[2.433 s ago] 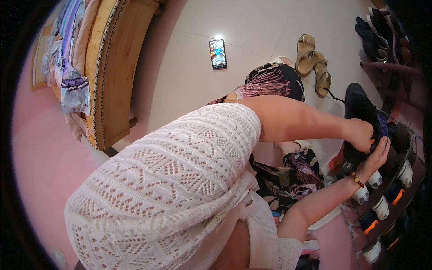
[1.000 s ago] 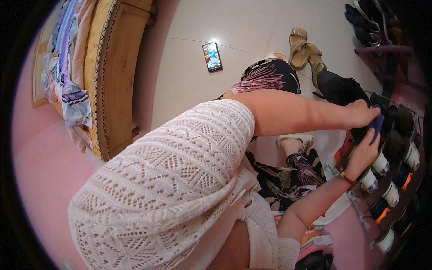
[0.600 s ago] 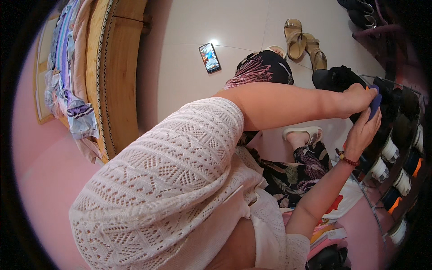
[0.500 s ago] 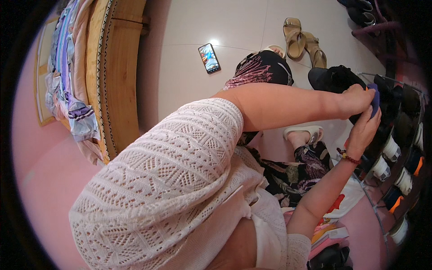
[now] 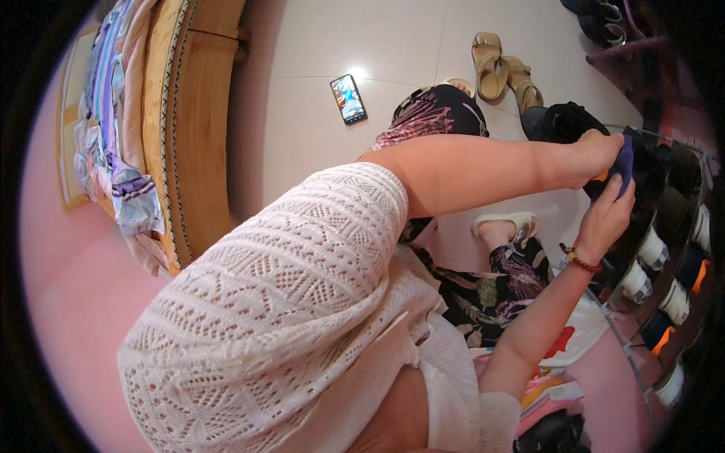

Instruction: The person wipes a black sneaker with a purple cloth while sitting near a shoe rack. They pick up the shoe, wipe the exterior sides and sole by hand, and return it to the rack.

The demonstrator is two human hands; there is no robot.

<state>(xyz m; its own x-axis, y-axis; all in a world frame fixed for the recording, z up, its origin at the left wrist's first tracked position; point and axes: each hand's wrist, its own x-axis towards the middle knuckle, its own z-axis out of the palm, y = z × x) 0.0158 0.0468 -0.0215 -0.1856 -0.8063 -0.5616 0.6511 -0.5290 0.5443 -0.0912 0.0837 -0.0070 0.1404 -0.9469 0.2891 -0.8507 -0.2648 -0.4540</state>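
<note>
Both hands meet at the right, in front of a shoe rack (image 5: pixel 627 340), around a flat purple-blue item (image 5: pixel 625 162) with an orange patch beside it. My left hand (image 5: pixel 596 155) is closed on its near side, thumb and fingers pinched together. From below, my right hand (image 5: pixel 606 219), with a beaded bracelet (image 5: pixel 581 260) at the wrist, has its fingers pressed against the lower end of the item. The fingers hide much of it, so its kind cannot be told. Just beyond my left hand lies a black item (image 5: pixel 566 121), partly covered by the hand.
Pairs of white shoes (image 5: pixel 653 249) and dark shoes with orange parts (image 5: pixel 659 336) fill the rack. Tan sandals (image 5: pixel 491 68) and a lit phone (image 5: pixel 348 99) lie on the tiled floor. A wooden bed frame (image 5: pixel 204 136) with bedding stands left. Colourful packages (image 5: pixel 551 396) lie near my right elbow.
Both hands have shifted very slightly, still on the purple-blue item, which looks a little more upright. The whole view has moved a touch.
</note>
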